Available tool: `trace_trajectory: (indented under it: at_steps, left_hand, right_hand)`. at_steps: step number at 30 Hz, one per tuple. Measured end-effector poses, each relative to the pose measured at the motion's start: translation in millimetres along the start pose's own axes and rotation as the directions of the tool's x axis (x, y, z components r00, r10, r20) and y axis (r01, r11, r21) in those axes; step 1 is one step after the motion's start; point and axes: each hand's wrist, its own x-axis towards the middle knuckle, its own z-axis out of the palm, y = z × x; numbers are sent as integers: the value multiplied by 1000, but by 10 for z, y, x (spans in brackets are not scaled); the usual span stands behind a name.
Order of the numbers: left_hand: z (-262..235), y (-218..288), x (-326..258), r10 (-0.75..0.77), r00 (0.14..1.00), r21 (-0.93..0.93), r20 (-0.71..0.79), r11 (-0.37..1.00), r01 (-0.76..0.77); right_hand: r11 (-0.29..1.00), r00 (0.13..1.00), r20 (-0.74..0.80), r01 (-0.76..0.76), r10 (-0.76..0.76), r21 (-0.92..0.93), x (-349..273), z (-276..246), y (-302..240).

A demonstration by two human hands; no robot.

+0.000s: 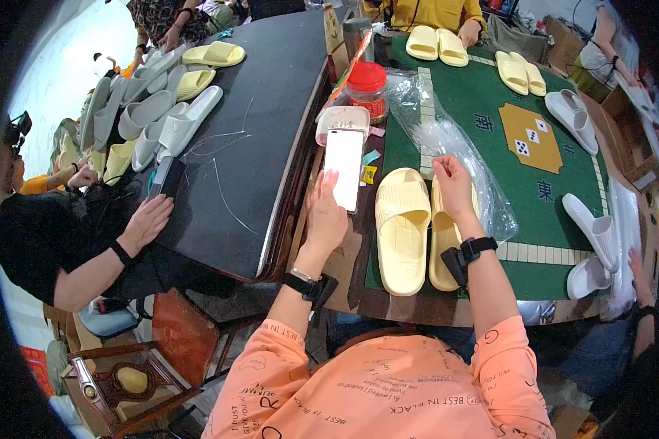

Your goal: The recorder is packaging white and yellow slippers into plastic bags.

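Note:
My left hand (324, 214) rests on the lower end of a white smartphone (343, 167) lying with its lit screen up on the table's brown wooden rim; the fingers are apart. My right hand (454, 186) pinches the edge of a clear plastic bag (436, 135) over the toe of the right one of two pale yellow slippers. The left slipper (401, 230) lies bare beside it, soles down, on the green felt table (483, 117). The right slipper (442, 252) is partly under my wrist and the bag.
A red-lidded jar (367, 89) and a white tray (342, 121) stand behind the phone. More yellow slippers (437, 44) and white slippers (572, 117) lie around the green table. A black table (256, 139) on the left holds grey and yellow slippers; a person's hand (146, 223) rests on it.

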Motion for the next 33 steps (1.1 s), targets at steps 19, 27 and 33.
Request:
trace_trajectory:
  at_steps: [19,27,33]
  left_hand:
    - [243,1300,-56,294,956,-459,-4,848,-263]
    - [138,898,-498,65,998,-315,-25,946,-70]
    - [150,724,-624,-10,1000,-302,24,953,17]
  right_hand:
    - [999,989,-139,37,-39,-12,163,-323,-87]
    - [696,909,315,41,271,-716,-810,-674,-1030]
    - [739,757,644,371,110,-562,-1002,-445,-898]
